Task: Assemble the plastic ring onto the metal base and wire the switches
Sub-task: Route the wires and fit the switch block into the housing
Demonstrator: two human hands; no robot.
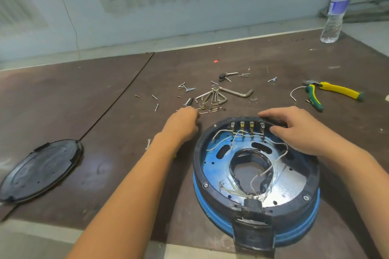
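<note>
Plastic ring (pixel 196 166) stiff, metal base (pixel 294 181) likely heavy. Right hand (pixel 299 130) fingers (pixel 265 114) clasp far rim by switches (pixel 246 127). Thin wires (pixel 223 143) fragile. Left hand (pixel 183 122) fingers (pixel 192 112) curled at screws (pixel 156 107), hold unclear.

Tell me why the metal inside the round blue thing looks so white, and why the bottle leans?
Head view: light glares off the metal base, washing it white; the wide lens probably tilts the water bottle near the frame edge; the wall looks soft and blurry.
</note>
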